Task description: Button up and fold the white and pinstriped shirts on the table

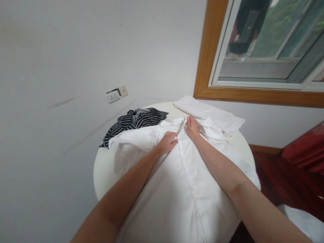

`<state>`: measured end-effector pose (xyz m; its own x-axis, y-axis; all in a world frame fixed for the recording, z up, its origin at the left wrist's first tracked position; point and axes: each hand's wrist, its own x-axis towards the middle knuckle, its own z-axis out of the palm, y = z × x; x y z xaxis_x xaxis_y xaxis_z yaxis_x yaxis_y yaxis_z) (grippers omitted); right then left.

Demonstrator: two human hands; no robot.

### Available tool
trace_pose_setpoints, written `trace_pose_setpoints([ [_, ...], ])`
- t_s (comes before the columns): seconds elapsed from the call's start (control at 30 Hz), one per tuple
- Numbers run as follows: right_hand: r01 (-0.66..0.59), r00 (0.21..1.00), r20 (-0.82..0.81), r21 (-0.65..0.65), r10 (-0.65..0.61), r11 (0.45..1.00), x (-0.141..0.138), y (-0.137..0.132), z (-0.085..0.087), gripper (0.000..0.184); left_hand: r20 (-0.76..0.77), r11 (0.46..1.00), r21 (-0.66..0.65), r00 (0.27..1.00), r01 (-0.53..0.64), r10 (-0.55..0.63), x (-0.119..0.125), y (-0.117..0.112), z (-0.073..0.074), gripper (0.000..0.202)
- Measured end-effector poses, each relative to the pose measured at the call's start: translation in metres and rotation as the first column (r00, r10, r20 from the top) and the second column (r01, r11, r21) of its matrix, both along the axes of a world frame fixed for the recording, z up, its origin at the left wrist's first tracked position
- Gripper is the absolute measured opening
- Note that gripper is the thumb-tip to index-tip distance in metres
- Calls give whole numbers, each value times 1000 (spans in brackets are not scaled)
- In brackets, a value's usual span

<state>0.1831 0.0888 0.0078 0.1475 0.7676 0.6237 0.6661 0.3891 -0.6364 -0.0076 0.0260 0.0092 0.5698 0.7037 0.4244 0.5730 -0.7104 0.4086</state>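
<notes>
The white shirt (174, 185) lies on the desk (105, 172), lengthwise from the person, neck end farthest. The left hand (168, 141), slightly nearer, bends its fingers at the front edge, grip unclear; the right hand (192, 127) pinches the neck edge. Striped cloth (144, 118) lies beyond, leftward. No writing is readable.

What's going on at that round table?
Someone is handling a white shirt laid over a round white table. The right hand holds the fabric near its far end; the left hand touches the front just nearer. A striped black-and-white cloth lies bunched at the far left, and another white cloth lies at the far right.
</notes>
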Motion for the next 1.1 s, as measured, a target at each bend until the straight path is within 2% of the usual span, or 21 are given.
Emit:
trace_pose_setpoints([
  [0.13,-6,999,-36,5,6,1000,2,0,-1,26,-7,999,-45,1000,-29,29,-2,2,2,29],
  [0.3,-8,998,-66,10,9,1000,2,1,-2,26,32,975,-220,999,31,-25,-11,13,8,28],
  [0.43,-12,996,-93,57,17,998,2,2,-5,26,69,963,-267,998,27,-9,-12,16,10,27],
  [0.57,-2,996,-93,48,7,999,2,2,-5,27,85,968,-250,996,-18,40,-8,13,9,24],
  [0.83,-23,998,-52,40,25,999,1,-1,-2,27,83,989,-125,993,-77,88,0,7,4,11],
  [1.1,-7,1000,-14,20,7,1000,0,-1,-2,29,44,994,-60,994,-95,98,2,5,4,15],
])
